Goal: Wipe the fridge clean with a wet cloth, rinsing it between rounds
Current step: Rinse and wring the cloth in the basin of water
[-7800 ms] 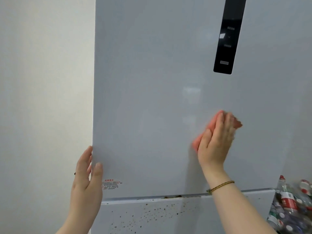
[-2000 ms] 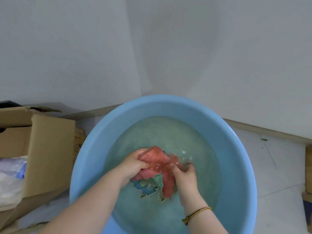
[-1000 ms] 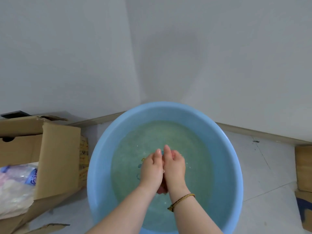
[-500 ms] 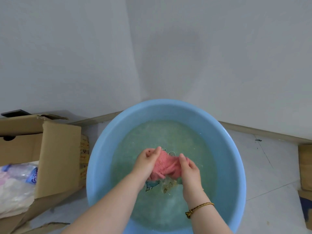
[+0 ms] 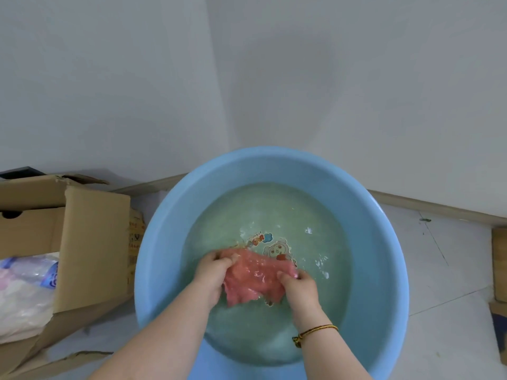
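Note:
A pink cloth (image 5: 253, 278) lies spread in the water of a large blue basin (image 5: 384, 259) on the floor. My left hand (image 5: 211, 275) grips the cloth's left edge with curled fingers. My right hand (image 5: 300, 287), with a braided band on its wrist, grips the right edge. The cloth is stretched between both hands just under the cloudy greenish water. A cartoon print shows on the basin's bottom beyond the cloth. The fridge is out of view.
An open cardboard box (image 5: 82, 242) with plastic bags inside stands left of the basin. White walls meet in a corner (image 5: 216, 78) behind it. Pale floor tiles (image 5: 444, 270) lie to the right, with another box edge (image 5: 499, 264) at the far right.
Earlier I wiped the fridge door; since then I rub the cloth in the basin. In the last half second my hands moved apart and spread the bunched cloth in the water.

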A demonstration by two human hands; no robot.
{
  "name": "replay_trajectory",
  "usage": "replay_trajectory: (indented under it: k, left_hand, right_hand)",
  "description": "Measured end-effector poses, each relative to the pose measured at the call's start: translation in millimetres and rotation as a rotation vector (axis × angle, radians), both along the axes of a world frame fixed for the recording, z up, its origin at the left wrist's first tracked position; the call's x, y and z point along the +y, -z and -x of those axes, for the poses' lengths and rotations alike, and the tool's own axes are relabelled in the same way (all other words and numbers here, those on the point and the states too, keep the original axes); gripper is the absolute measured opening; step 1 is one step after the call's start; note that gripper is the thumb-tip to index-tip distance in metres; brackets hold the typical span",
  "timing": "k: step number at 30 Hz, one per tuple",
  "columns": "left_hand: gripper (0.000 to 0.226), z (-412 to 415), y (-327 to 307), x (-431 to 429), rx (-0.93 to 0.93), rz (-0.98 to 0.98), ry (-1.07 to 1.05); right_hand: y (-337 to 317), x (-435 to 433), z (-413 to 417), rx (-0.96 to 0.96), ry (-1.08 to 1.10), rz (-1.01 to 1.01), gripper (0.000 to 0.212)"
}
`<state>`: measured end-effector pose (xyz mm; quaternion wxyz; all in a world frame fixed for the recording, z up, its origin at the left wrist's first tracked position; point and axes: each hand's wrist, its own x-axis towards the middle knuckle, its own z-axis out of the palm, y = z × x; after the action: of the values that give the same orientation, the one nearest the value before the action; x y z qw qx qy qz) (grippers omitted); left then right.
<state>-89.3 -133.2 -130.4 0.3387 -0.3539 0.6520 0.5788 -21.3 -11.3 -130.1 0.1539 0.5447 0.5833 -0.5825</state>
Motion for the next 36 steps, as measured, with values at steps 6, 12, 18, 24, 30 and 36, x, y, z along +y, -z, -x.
replay_trajectory:
  k: [6,12,18,24,30,36]
  left_hand:
    - [0.015,-3,-33,14,0.0,-0.381,-0.09]
    - [0.012,-12,-59,33,0.102,-0.347,-0.125]
    - [0.015,1,-74,34,0.063,-0.546,-0.185]
    - [0.046,7,-79,35,0.007,-0.477,0.0]
    - [0.012,12,-79,17,-0.149,-0.541,0.536]
    - [0.024,11,-75,21,-0.225,-0.33,1.186]
  right_hand:
    - [-28,-8,7,0.305,0.024,-0.115,0.032]
    - [-46,-36,-5,0.646,-0.625,-0.477,0.043]
    - [-40,-30,-13,0.498,-0.423,-0.506,0.085]
    - [-40,-16,4,0.424,-0.519,-0.242,0.022]
    - [-41,7,6,0.606,-0.831,-1.12,0.007]
    - [-63,16,17,0.541,-1.227,-1.284,0.015]
